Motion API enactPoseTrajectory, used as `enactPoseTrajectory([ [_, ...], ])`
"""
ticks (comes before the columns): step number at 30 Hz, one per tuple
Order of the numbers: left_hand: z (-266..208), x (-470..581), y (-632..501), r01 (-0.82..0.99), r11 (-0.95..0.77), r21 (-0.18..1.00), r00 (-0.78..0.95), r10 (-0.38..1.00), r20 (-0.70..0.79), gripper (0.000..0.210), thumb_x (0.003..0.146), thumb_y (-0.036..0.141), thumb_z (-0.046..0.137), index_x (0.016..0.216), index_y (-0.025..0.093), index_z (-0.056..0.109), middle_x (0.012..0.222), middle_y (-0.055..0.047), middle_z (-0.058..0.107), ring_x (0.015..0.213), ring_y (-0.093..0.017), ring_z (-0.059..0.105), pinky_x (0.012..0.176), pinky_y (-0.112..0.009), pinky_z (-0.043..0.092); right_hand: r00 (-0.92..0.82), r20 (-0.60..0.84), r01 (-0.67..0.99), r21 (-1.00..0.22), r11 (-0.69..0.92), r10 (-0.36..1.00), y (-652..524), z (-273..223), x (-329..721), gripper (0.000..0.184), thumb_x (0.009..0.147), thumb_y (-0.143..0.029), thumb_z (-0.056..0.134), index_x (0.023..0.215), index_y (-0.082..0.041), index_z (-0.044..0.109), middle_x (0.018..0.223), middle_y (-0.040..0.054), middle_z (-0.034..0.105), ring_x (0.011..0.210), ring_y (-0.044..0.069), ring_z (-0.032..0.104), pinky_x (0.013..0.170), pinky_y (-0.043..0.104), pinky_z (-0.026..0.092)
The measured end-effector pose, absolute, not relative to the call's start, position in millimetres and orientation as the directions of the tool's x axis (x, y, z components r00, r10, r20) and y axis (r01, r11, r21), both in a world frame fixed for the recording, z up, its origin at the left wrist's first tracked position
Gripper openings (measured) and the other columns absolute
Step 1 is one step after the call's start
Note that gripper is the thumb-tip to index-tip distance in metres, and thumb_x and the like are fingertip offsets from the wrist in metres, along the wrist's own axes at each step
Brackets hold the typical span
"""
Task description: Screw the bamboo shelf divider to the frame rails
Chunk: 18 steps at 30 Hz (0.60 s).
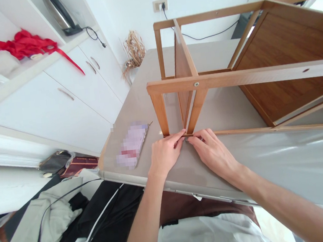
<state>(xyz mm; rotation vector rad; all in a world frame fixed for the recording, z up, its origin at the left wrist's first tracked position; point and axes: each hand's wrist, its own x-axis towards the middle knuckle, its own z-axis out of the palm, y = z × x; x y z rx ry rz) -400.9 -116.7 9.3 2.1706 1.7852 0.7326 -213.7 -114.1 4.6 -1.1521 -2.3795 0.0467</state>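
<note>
A wooden shelf frame (172, 85) lies on its side on the table, with one slatless panel (181, 53) across its near-left end. My left hand (166, 151) is closed at the bottom rail, fingertips pressed on the corner where the panel meets it. From the other side my right hand (213, 150) pinches close to the same spot. Between the two sets of fingertips shows a small metal piece (185, 139), apparently a screw, partly hidden by the fingers. A bolt head (196, 84) sits in the upper rail above.
A blurred-out phone-like object (132, 145) lies left of my left hand on the grey table (136, 104). A larger wooden panel (293, 53) slants inside the frame at right. White cabinets (52, 98) stand left, with a kettle (59, 12) and red ribbon (26, 46). Clothes (52, 209) lie below.
</note>
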Motion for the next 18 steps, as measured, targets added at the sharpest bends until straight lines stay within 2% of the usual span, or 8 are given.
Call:
enactPoseTrajectory([
  [12, 8.6, -401.5, -116.6, 0.85, -0.235, 0.472, 0.135, 0.962, 0.236, 0.031, 0.098, 0.033, 0.055, 0.127, 0.038, 0.066, 0.093, 0.004, 0.077, 0.071, -0.012, 0.065, 0.064, -0.024, 0.037, -0.498, 0.467, 0.772, -0.145, 0.619, 0.731, -114.6, 8.8, -216.6, 0.016, 0.099, -0.017, 0.049, 0.102, -0.018, 0.064, 0.095, 0.007, 0.064, 0.084, 0.02, 0.051, 0.085, 0.035, 0.044],
  [18, 7.0, -401.7, -116.2, 0.855, -0.234, 0.463, 0.134, 0.962, 0.24, 0.032, 0.099, 0.033, 0.055, 0.129, 0.039, 0.065, 0.092, 0.003, 0.077, 0.07, -0.011, 0.064, 0.064, -0.023, 0.036, -0.479, 0.431, 0.785, -0.18, 0.593, 0.765, -114.9, 8.6, -216.3, 0.016, 0.098, -0.02, 0.05, 0.094, -0.019, 0.066, 0.096, 0.008, 0.062, 0.087, 0.021, 0.052, 0.085, 0.034, 0.044],
])
